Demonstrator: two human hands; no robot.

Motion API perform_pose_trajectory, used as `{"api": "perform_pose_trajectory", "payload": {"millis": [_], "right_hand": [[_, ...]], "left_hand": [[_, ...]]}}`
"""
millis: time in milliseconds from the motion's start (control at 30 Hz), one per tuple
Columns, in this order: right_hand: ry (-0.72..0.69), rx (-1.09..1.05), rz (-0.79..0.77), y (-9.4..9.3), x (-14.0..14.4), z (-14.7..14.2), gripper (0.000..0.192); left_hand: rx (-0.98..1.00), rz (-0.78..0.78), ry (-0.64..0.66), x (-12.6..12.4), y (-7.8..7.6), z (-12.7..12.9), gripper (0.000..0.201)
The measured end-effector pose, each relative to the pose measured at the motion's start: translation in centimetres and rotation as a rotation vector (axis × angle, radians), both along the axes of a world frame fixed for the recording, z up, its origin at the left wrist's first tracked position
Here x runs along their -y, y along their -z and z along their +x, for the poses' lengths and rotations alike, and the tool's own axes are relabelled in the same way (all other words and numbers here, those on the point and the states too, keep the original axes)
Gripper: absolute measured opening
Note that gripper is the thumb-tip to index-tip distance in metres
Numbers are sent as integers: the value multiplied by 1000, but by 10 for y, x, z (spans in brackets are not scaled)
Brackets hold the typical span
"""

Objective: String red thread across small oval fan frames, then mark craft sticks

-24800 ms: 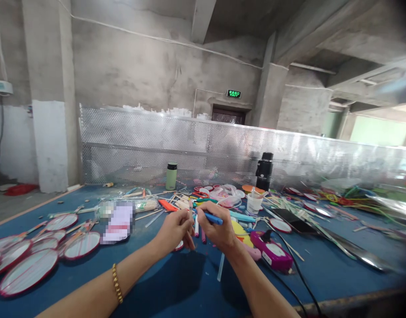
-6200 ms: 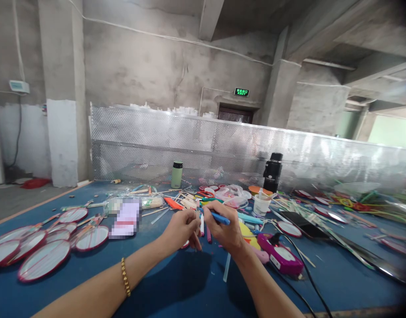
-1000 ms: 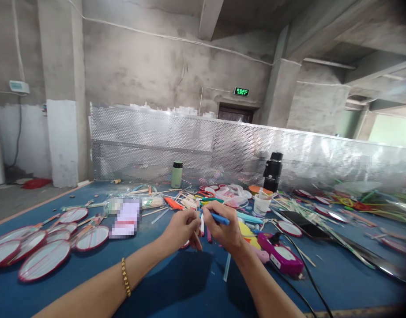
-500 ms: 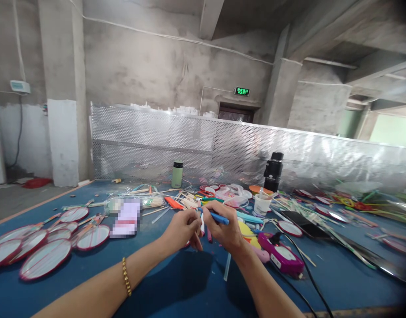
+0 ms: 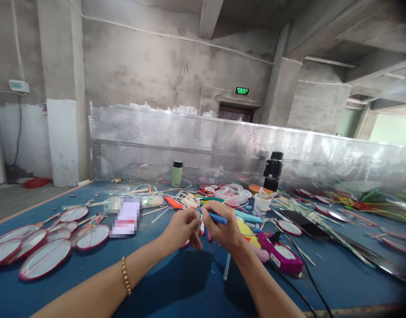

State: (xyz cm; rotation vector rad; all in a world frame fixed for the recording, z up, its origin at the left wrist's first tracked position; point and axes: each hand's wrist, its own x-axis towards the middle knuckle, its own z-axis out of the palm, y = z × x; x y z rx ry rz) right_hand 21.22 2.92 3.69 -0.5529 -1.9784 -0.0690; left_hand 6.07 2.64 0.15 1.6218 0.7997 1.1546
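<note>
Both hands meet over the middle of a blue table (image 5: 176, 287). My left hand (image 5: 181, 229), with a gold bracelet on its wrist, pinches a thin stick (image 5: 197, 206) that stands up between the fingers. My right hand (image 5: 223, 229) grips a blue pen-like tool (image 5: 218, 217), its tip pointing left at the stick. The two hands touch at the fingertips. A round red-rimmed piece (image 5: 186, 244) shows just under my left hand.
Several red-rimmed round fans (image 5: 44, 260) lie at the left. A pink glue gun (image 5: 280, 256) with a black cable lies right of my right hand. A white cup (image 5: 261, 204), green flask (image 5: 177, 174), black flask (image 5: 272, 171), loose sticks and strips crowd the far side. Perforated metal fence behind.
Almost nothing differs: both hands stay together at the same spot, with only slight finger movement on the stick and tool.
</note>
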Motion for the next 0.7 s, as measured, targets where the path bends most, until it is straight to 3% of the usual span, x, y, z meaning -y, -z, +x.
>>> {"api": "perform_pose_trajectory", "payload": {"millis": [700], "right_hand": [[21, -32, -22, 1, -2, 2, 17]], "left_hand": [[12, 0, -13, 0, -2, 1, 25]]}}
